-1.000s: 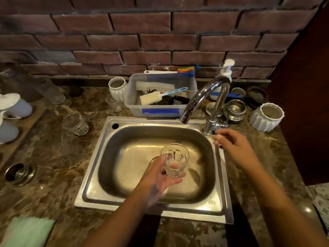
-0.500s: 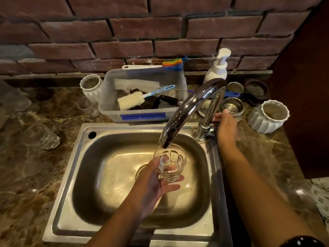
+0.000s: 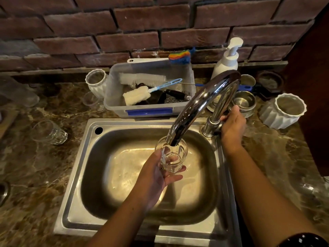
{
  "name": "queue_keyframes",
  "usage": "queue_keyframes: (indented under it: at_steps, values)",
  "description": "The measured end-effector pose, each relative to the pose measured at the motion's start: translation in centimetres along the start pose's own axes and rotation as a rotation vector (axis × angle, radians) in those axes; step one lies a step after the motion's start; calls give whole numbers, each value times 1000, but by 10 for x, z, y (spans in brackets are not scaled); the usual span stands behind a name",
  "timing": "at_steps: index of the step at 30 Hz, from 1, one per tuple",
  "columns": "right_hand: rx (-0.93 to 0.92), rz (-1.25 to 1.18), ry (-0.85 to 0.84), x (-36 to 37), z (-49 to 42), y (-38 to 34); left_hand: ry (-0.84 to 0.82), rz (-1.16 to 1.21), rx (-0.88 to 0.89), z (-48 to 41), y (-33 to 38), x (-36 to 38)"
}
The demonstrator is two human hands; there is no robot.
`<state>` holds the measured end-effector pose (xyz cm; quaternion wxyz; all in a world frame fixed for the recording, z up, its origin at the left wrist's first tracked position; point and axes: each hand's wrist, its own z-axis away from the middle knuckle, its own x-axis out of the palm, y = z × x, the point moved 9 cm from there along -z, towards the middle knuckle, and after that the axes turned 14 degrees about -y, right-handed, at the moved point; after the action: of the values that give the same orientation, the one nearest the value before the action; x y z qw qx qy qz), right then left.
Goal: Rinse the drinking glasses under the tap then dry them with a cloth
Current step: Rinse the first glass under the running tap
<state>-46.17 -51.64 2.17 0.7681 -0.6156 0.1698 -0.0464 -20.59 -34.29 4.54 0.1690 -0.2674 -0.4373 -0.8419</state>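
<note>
While left hand [image 3: 155, 178] holds glass [image 3: 175, 159], beneath tap [image 3: 198, 105]

sink [image 3: 74, 207]: brushed steel, dull sheen
tap [image 3: 199, 104]: polished chrome, mirror-glossy
drinking glass [image 3: 175, 157]: clear, faceted
counter [image 3: 35, 175]: glossy brown marble
wall [image 3: 124, 40]: rough matt brick

Home kitchen: rectangular stainless-steel sink [image 3: 73, 184] with curved chrome tap [image 3: 195, 107] set in a brown marble counter [image 3: 35, 166]; clear plastic tub of brushes [image 3: 117, 109] and white pump soap bottle [image 3: 225, 65] stand before a red-brick wall [image 3: 124, 41].
</note>
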Motion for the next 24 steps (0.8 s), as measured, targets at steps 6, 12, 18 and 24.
queue_keyframes:
  at_steps: [6,12,18,24]
  values:
    - [38,64,83,-5,3,-1,-16,63,12,9,-7,-5]
    - [120,33,87,-5,4,5,13,37,-11,18,-9,-8]
    - [74,60,-71,-8,20,0,20,54,-1,25,-11,-6]
    - [-161,319,-102,-15,93,-51,-7,62,14,31,-15,-8]
